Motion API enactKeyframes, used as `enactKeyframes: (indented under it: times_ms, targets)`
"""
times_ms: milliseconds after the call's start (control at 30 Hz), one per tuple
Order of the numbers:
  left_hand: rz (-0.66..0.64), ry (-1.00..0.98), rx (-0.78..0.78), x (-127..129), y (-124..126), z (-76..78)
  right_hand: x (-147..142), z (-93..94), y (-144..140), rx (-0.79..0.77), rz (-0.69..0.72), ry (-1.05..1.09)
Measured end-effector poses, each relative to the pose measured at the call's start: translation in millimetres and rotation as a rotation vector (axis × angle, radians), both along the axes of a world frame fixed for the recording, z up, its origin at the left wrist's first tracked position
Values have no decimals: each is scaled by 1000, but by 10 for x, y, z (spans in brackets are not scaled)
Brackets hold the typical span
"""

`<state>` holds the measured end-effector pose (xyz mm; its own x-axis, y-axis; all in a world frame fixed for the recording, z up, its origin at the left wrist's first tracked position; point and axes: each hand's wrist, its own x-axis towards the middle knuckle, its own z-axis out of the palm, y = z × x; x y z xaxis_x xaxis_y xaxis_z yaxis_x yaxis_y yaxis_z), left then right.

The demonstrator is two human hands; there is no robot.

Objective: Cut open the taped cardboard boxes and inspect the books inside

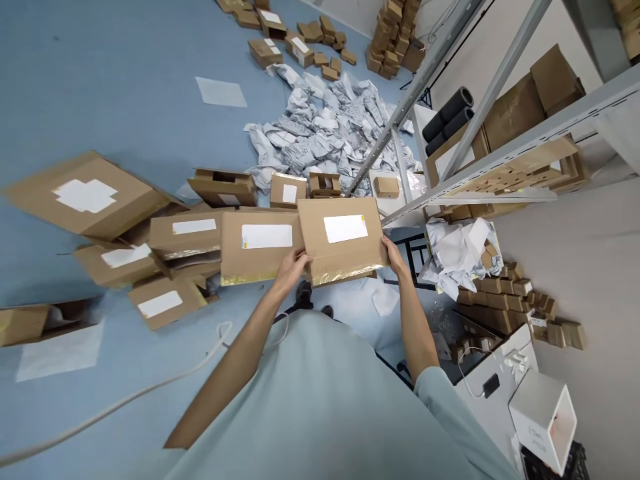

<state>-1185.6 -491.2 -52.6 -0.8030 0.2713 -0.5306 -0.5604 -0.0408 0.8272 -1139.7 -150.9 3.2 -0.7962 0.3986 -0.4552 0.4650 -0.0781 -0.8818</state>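
Two hands are appearing in the head view, the only one I am monitoring from here: the left hand (293, 268) is pinching the left edge of a flat carton (344, 250), and the right hand (394, 255) is gripping its right edge. The carton is sitting between them, in front of the body and seemingly above the floor, with a white label (346, 229) facing up and shiny tape lining its near edge. I am judging that the two-sided hold is steadying the broad panel while leaving the label uncovered. Just left, a labelled box (263, 265) is lying close to the left hand; I am not able to tell whether they are touching. More cartons, including a large box (127, 203), are spreading farther left, mostly showing their labels, perhaps for easy reading. Below, a blue floor (125, 73) is carrying a heap of pale bags (320, 137) and a trailing white cable (150, 388). On the right, a metal rack (530, 150) is holding dark rolls (449, 115) and cardboard, while stacked boxes (393, 40) are leaning near the far wall.
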Motion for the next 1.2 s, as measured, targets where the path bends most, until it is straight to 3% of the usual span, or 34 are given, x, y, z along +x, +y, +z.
enactKeyframes:
  times_ms: [300,533,667,767,900,1033,1100,1200]
  targets:
    - [-38,15,24,10,-3,87,274,63,-21,66,-37,107]
    - [-85,-14,-18,78,-1,25,433,-98,-84,111,-102,50]
    - [35,36,-115,132,-10,77,606,-62,-92,183,-207,107]
    - [137,282,-231,236,13,282,865,75,-99,183,-246,167]
    - [108,714,-254,494,203,771,1402,321,-134,158,-290,248]
    - [6,950,-141,1011,631,1225,2186,532,-227,160,-390,324]
    - [-57,1018,-57,1408,907,1340,2706,613,-304,166,-438,347]
    - [-176,1073,87,2198,1344,1365,3658,695,-460,169,-531,373]
